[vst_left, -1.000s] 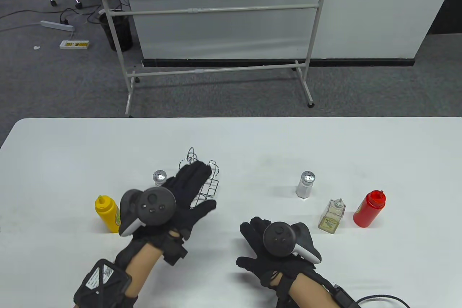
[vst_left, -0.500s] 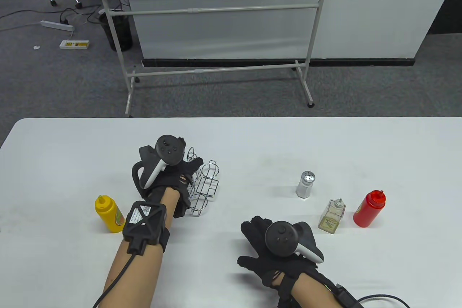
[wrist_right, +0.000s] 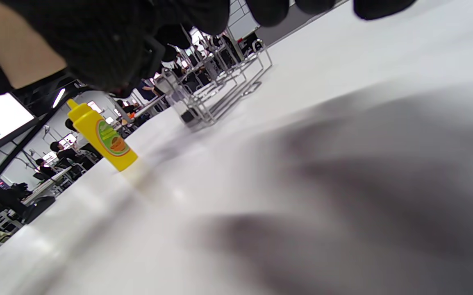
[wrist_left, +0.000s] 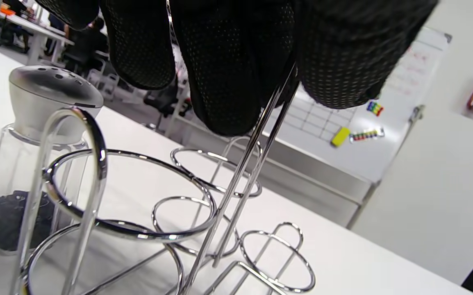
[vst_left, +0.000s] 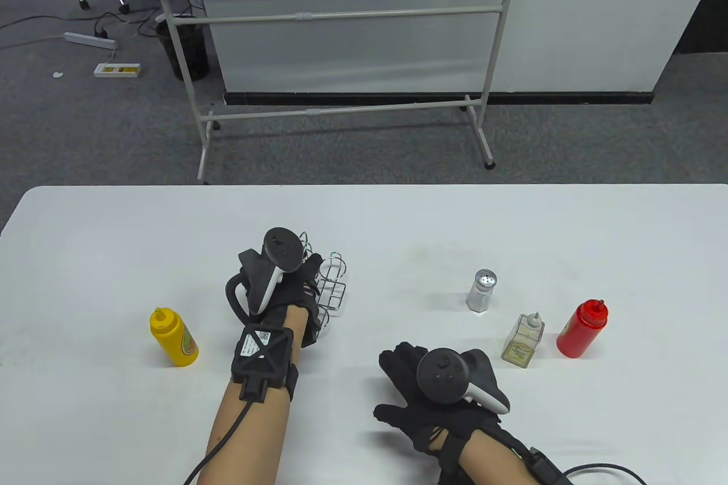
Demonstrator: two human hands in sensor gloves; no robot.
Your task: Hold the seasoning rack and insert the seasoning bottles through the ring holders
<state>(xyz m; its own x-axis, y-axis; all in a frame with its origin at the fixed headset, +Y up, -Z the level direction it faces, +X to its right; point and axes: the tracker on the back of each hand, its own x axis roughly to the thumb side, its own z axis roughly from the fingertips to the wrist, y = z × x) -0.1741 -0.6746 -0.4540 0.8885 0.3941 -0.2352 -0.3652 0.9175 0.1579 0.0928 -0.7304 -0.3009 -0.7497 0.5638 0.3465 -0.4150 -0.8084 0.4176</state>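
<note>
The chrome wire seasoning rack stands on the white table, left of middle. My left hand grips it from the left; in the left wrist view my fingers close around its upright handle wires above the empty rings. A pepper shaker stands right beside the rack, hidden by my hand in the table view. My right hand rests flat and empty on the table. The salt shaker, glass oil bottle, red bottle and yellow bottle stand apart.
A whiteboard stand is on the floor beyond the table's far edge. The right wrist view shows the yellow bottle and the rack across the table.
My left hand turned over, came down on the rack and closed on its handle, then drew slightly right and nearer. My right hand stayed still.
</note>
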